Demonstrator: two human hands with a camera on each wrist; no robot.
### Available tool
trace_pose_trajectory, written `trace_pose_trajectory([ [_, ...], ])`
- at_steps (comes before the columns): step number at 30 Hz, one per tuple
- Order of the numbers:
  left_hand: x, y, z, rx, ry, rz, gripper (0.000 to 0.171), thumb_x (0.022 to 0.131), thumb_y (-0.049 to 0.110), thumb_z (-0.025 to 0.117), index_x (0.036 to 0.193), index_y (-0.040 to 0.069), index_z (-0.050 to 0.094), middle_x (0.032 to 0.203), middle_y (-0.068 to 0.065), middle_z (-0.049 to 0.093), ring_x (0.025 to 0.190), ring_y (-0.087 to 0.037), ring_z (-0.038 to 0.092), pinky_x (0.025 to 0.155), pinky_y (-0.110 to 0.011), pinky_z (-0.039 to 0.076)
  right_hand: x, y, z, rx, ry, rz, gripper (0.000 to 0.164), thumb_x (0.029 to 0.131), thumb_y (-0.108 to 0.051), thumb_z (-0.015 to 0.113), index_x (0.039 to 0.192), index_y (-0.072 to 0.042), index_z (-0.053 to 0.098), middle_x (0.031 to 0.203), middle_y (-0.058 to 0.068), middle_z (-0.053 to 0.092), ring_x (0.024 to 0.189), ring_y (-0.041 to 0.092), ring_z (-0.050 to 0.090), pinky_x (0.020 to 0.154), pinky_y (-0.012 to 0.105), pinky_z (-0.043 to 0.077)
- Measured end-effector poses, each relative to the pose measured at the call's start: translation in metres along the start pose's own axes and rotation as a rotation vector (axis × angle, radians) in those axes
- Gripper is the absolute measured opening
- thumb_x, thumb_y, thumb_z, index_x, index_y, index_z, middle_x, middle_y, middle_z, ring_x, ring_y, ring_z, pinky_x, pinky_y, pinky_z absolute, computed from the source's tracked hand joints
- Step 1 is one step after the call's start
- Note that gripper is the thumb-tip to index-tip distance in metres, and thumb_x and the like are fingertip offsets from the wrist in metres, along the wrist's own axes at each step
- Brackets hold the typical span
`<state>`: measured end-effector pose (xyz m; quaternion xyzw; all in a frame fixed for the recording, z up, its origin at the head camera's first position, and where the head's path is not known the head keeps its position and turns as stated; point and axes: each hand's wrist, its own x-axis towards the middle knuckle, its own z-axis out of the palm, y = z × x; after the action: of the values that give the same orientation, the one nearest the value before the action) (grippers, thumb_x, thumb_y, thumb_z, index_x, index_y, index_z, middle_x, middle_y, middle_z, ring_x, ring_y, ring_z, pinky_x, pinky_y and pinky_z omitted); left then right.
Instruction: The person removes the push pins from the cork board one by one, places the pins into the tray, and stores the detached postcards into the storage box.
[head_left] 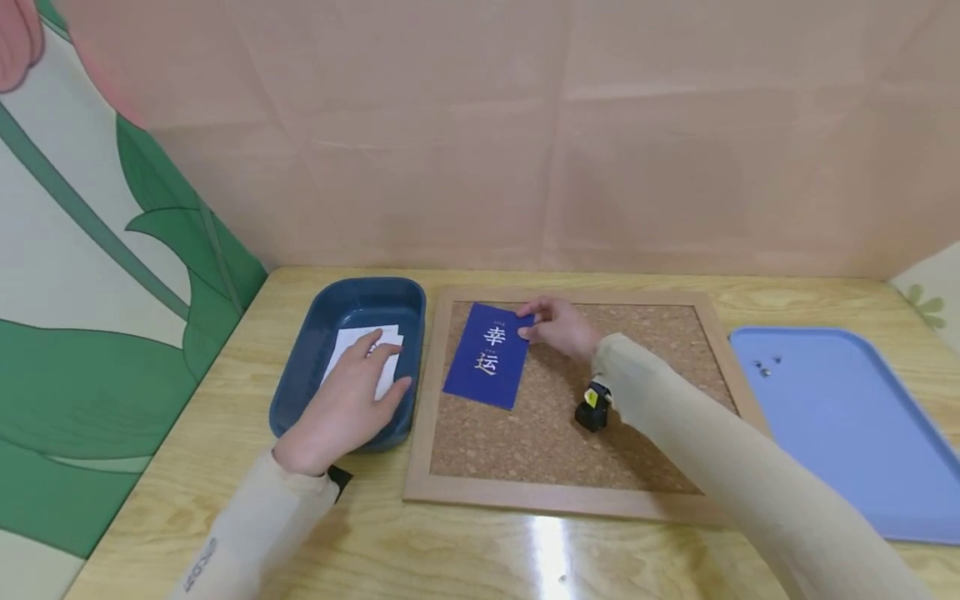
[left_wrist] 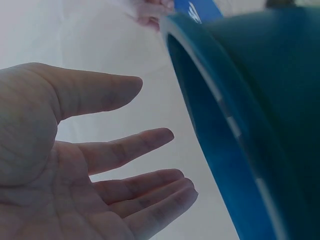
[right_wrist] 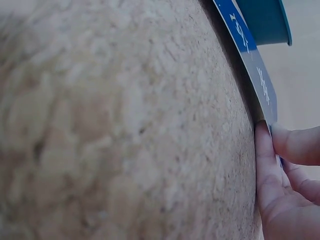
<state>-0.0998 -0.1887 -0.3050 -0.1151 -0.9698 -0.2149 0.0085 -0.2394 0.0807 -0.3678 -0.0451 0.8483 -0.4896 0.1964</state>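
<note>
A blue card (head_left: 489, 357) with white and gold characters lies over the left part of a framed cork board (head_left: 592, 433). My right hand (head_left: 558, 327) pinches its upper right corner between thumb and fingers; in the right wrist view the card (right_wrist: 252, 65) stands slightly off the cork. My left hand (head_left: 352, 400) is over the dark blue bin (head_left: 292, 392), fingers spread, above white cards (head_left: 389, 375) inside. In the left wrist view, the fingers of that hand hold nothing, beside the bin's rim (left_wrist: 215, 95).
A light blue tray (head_left: 840, 433) stands right of the board, with several small pins (head_left: 765, 368) on it. The wooden table (head_left: 360, 533) meets a pinkish covered wall (head_left: 525, 167) at the back. A leaf-patterned panel (head_left: 67, 400) borders the left side.
</note>
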Motion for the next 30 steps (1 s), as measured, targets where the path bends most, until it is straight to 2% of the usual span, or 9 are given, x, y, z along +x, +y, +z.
trace_pose_trajectory([
  [9,-0.008,-0.017,-0.01,0.039,0.033,-0.037,0.042,0.093,0.018,0.06,0.126,-0.007,0.054,0.142,-0.032,0.04,0.128,-0.046,0.043,0.105,-0.058,0.037,0.0,-0.001,0.003,0.02,0.008,-0.012,0.033,0.093,-0.005,0.06,0.125,-0.001,0.054,0.096,0.008,0.049,0.087,0.018,0.058,0.084,0.033,0.054],
  [17,-0.016,-0.036,-0.011,0.036,0.071,-0.059,0.042,0.092,0.017,0.061,0.124,-0.009,0.055,0.14,-0.034,0.04,0.129,-0.049,0.038,0.106,-0.061,0.033,-0.001,0.0,0.004,0.003,0.017,-0.017,0.032,0.093,-0.006,0.06,0.124,-0.002,0.055,0.1,0.01,0.052,0.088,0.02,0.059,0.083,0.033,0.053],
  [24,-0.023,-0.048,-0.015,0.006,0.073,-0.075,0.043,0.094,0.016,0.059,0.128,-0.009,0.052,0.144,-0.033,0.034,0.132,-0.05,0.034,0.105,-0.063,0.031,-0.002,0.0,0.004,-0.004,0.027,-0.014,0.031,0.093,-0.006,0.06,0.124,-0.003,0.056,0.1,0.01,0.052,0.088,0.02,0.058,0.082,0.033,0.053],
  [30,-0.027,-0.058,-0.018,0.017,0.08,-0.092,0.046,0.095,0.018,0.058,0.132,-0.008,0.048,0.146,-0.031,0.032,0.132,-0.049,0.034,0.105,-0.064,0.032,-0.003,-0.001,0.005,0.004,0.032,-0.007,0.031,0.093,-0.006,0.06,0.123,-0.003,0.056,0.103,0.011,0.054,0.088,0.02,0.058,0.08,0.031,0.052],
])
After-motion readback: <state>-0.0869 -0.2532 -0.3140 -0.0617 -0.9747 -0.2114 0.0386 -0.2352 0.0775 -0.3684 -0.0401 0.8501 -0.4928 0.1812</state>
